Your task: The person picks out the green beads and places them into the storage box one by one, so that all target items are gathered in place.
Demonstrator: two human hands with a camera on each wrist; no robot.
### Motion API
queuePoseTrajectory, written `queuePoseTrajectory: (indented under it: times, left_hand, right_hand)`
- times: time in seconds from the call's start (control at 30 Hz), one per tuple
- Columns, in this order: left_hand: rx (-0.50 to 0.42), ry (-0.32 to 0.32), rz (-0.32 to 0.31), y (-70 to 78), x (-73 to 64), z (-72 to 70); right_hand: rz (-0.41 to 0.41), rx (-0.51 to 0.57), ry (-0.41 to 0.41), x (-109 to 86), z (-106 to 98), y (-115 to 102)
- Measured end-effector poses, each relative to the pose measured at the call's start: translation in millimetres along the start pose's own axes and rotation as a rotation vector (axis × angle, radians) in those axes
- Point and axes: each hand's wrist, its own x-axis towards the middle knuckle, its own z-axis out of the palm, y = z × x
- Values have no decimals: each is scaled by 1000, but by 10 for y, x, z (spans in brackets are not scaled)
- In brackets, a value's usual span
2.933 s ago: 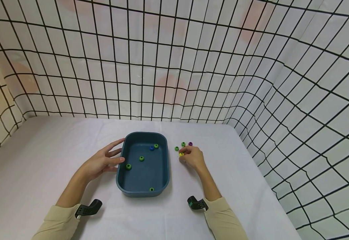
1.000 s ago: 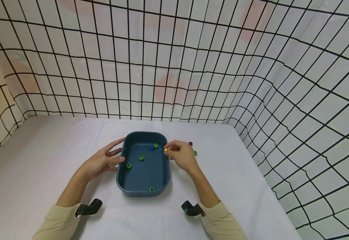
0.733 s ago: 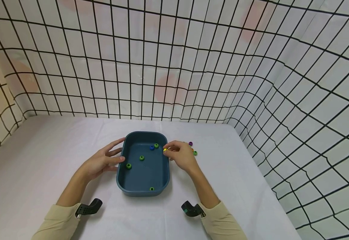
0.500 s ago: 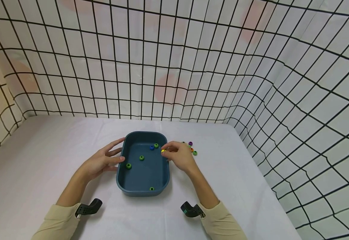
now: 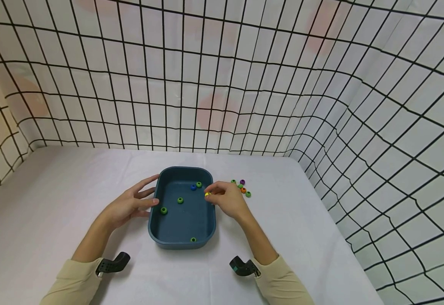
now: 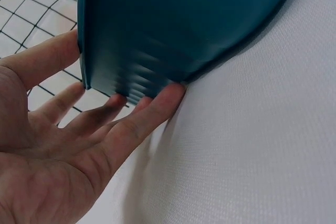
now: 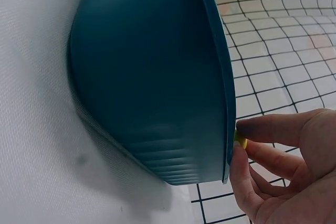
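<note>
Left sleeve (image 5: 74, 279): beige, with a black device (image 5: 113, 263) strapped over your wrist.
Left hand (image 5: 128, 205): your fingers are spread and mostly straight, their tips against the tray's outer wall, grasping nothing.
Tray (image 5: 181, 224): blue, upright on the white cloth (image 5: 191, 277), between your hands.
In the tray: four green beads (image 5: 180, 200) lie scattered, one near the left wall and one at the near end; a blue bead (image 5: 193, 187) sits just beside the farthest.
Yellow bead (image 5: 207, 194): in your right fingertips, just inside the tray's right rim from above; you cannot tell if it touches the rim.
Right hand (image 5: 227, 201): your thumb and finger pinch the yellow bead.
Right of the tray: three more greens (image 5: 248, 194), a purple bead (image 5: 242, 181) and an orange bead (image 5: 243, 190) cluster on the cloth, beyond your right hand.
Net (image 5: 382, 140): black mesh behind and along your right.
</note>
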Motion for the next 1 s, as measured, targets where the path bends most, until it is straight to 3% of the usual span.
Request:
queuePoseTrajectory:
  times: [0.67, 1.0]
  left_hand:
    - [-8, 6, 1, 4, -6, -1]
    - [-18, 3, 2, 10, -7, 7]
  right_hand:
    - [9, 2, -12, 12, -13, 18]
    - [27, 48, 73, 63, -231, 96]
